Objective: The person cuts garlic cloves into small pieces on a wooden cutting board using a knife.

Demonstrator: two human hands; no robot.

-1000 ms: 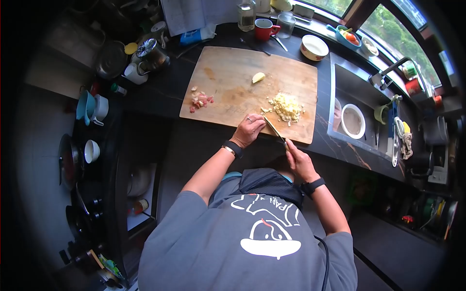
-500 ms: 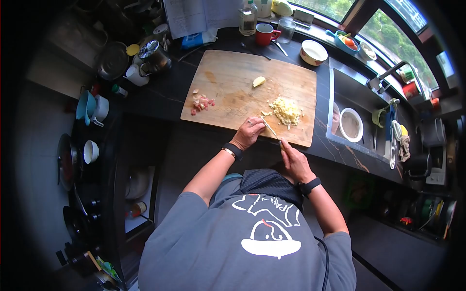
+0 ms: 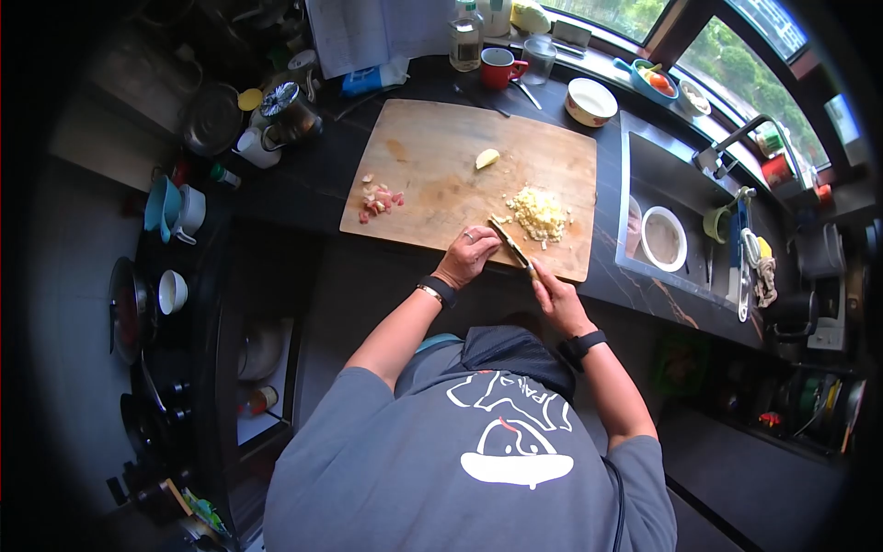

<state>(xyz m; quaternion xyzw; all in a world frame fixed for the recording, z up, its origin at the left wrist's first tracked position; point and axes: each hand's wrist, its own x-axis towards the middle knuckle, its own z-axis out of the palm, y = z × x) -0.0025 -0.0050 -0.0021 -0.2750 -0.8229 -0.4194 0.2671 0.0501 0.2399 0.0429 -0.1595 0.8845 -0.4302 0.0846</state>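
Note:
My right hand [image 3: 557, 300] is closed round the handle of a kitchen knife [image 3: 512, 245], whose blade points up and left over the front of the wooden cutting board [image 3: 441, 124]. Beside the blade's tip, my left hand [image 3: 469, 255] has its fingers curled together at the board's edge; whatever is under them is hidden. Just beyond the knife lies a heap of small pale-yellow diced pieces [image 3: 538, 215]. A pale-yellow wedge [image 3: 487, 159] rests farther back. Several pink chopped chunks [image 3: 378, 199], looking like meat, sit at the board's left.
To the right is a sink [image 3: 676, 152] holding a white round container [image 3: 663, 238]. Behind the board stand a red mug [image 3: 499, 69], a glass jar [image 3: 539, 61], a bottle [image 3: 466, 41] and a bowl [image 3: 590, 101]. A metal pot [image 3: 292, 109] stands at the left.
The knife blade has turned, showing a dark face where it looked pale and edge-on before. Both hands stay almost in place, and the food pieces lie as they did.

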